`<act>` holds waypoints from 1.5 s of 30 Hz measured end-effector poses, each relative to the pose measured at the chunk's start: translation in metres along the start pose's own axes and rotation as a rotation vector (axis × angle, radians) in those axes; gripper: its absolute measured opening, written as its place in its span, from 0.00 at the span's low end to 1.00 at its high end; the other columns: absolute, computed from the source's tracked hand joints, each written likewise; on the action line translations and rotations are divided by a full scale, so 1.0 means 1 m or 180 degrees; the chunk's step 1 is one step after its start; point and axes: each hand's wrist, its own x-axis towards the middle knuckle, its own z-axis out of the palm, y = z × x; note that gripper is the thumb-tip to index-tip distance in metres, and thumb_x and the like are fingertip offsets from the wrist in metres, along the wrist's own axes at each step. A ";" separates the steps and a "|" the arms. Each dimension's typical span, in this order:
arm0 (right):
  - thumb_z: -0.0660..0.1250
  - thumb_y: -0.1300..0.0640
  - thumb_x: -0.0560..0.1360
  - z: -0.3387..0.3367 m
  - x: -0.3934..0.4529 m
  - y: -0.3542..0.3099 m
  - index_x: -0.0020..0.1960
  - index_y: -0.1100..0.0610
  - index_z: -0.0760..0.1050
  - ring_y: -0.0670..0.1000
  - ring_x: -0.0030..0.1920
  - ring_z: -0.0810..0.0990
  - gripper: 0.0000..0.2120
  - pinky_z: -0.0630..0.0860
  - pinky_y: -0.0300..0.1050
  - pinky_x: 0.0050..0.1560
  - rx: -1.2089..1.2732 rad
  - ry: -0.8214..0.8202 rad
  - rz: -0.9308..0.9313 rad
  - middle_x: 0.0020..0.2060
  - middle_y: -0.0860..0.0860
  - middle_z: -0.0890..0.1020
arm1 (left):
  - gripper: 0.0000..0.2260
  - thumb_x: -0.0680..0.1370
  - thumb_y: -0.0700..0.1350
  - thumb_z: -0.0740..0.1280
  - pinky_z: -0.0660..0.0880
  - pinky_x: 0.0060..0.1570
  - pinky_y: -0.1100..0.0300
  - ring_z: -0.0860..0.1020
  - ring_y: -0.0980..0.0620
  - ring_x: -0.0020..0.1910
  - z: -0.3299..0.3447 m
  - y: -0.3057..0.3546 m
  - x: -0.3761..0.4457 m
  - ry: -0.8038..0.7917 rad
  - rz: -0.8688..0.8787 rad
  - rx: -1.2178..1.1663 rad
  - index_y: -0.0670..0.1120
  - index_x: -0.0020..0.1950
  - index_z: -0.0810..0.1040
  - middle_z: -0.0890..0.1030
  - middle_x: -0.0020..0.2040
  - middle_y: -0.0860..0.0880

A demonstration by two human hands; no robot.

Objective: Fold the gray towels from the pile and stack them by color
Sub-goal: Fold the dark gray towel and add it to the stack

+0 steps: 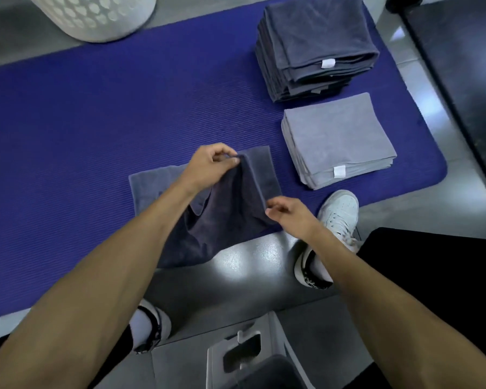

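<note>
Currently both hands pinch the dark gray towel (225, 217) on the purple mat (96, 141): left hand (212, 164) at the far corner, right hand (288, 213) at the near one. Its lifted edge runs diagonally far-left to near-right; part probably overhangs the mat. Dark stack (314, 46) and light stack (337, 138) sit right.

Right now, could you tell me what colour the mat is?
The mat is deep blue-purple, ribbed; head view.

Perhaps a laundry room: purple mat (96, 130), white hamper (96, 15), glossy floor (236, 265).
</note>
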 end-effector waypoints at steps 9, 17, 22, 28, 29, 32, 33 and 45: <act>0.65 0.55 0.79 0.005 0.024 0.047 0.42 0.47 0.77 0.54 0.52 0.76 0.08 0.73 0.46 0.52 0.0039 0.0194 0.0513 0.38 0.46 0.80 | 0.06 0.77 0.46 0.72 0.74 0.49 0.59 0.78 0.54 0.43 0.058 -0.032 0.103 -0.0147 -0.0400 0.0805 0.44 0.48 0.84 0.82 0.43 0.48; 0.64 0.59 0.79 0.001 0.037 0.068 0.55 0.57 0.80 0.56 0.51 0.80 0.07 0.72 0.41 0.50 -0.0360 0.0459 0.0734 0.46 0.53 0.83 | 0.06 0.78 0.46 0.70 0.67 0.37 0.72 0.75 0.59 0.36 0.079 -0.051 0.129 0.0006 -0.0462 0.1080 0.44 0.49 0.84 0.81 0.41 0.50; 0.64 0.60 0.79 0.008 0.047 0.073 0.56 0.59 0.81 0.58 0.51 0.81 0.09 0.71 0.39 0.47 -0.0217 0.0632 0.1022 0.49 0.57 0.84 | 0.05 0.78 0.45 0.70 0.68 0.37 0.75 0.73 0.61 0.34 0.086 -0.051 0.128 0.0220 -0.0167 0.1107 0.45 0.47 0.83 0.80 0.40 0.51; 0.67 0.59 0.77 0.012 0.047 0.077 0.51 0.57 0.80 0.55 0.48 0.81 0.05 0.72 0.40 0.49 0.0017 0.0920 0.1129 0.47 0.55 0.83 | 0.05 0.78 0.47 0.68 0.68 0.49 0.67 0.74 0.53 0.50 0.095 -0.054 0.134 0.0294 -0.0149 0.1540 0.47 0.51 0.81 0.78 0.53 0.46; 0.69 0.57 0.76 0.014 0.046 0.079 0.50 0.56 0.80 0.55 0.48 0.81 0.04 0.74 0.43 0.52 0.0024 0.0968 0.1133 0.48 0.55 0.82 | 0.07 0.78 0.46 0.68 0.72 0.52 0.62 0.75 0.50 0.52 0.097 -0.053 0.135 0.0300 -0.0190 0.1625 0.46 0.54 0.80 0.76 0.55 0.44; 0.71 0.54 0.75 0.014 0.044 0.081 0.45 0.50 0.78 0.54 0.49 0.80 0.02 0.76 0.48 0.57 -0.0005 0.0974 0.1181 0.50 0.56 0.81 | 0.10 0.81 0.47 0.65 0.72 0.60 0.47 0.73 0.43 0.59 0.101 -0.042 0.133 0.0178 -0.0378 0.2183 0.43 0.58 0.78 0.74 0.59 0.41; 0.71 0.54 0.75 0.013 0.043 0.080 0.44 0.50 0.78 0.54 0.49 0.80 0.03 0.76 0.48 0.56 -0.0014 0.0942 0.1198 0.50 0.56 0.81 | 0.11 0.81 0.47 0.64 0.69 0.63 0.46 0.72 0.42 0.61 0.100 -0.035 0.131 0.0105 -0.0453 0.2335 0.43 0.58 0.78 0.74 0.60 0.41; 0.69 0.58 0.77 -0.016 0.018 0.012 0.39 0.57 0.79 0.54 0.40 0.83 0.08 0.80 0.48 0.47 0.0130 0.1261 0.0675 0.36 0.55 0.84 | 0.03 0.81 0.42 0.64 0.67 0.33 0.59 0.73 0.51 0.36 -0.015 0.048 0.035 0.0499 -0.0264 0.1341 0.46 0.47 0.74 0.76 0.33 0.51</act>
